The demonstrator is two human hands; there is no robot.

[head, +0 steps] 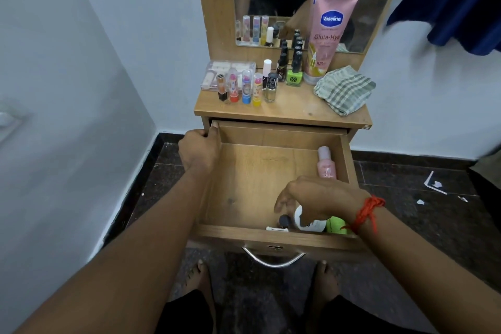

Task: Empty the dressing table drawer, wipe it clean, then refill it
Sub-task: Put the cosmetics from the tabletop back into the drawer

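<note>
Emptying well along, judging by the layout; wiping and refilling not yet done. One drawer [244,171], pulled out, mostly bare. One checked cloth [344,89] and one pink tube [329,35] on the tabletop [284,108].

Left in the drawer: four items seen, front right.
- Pink bottle [326,163]
- White bottle [309,222]
- Two smaller items

Left hand [200,149]: fingers curled over drawer's side wall. Right hand [320,198]: fingers spread, closing around white bottle; firm grip, cannot tell.

On the desk [298,110] stand four colourful lip balm sticks [233,85], one pink tube [329,35], one folded cloth [344,89] and one clear box [230,68]; in the drawer [244,184] lies one pink bottle [326,163].
</note>
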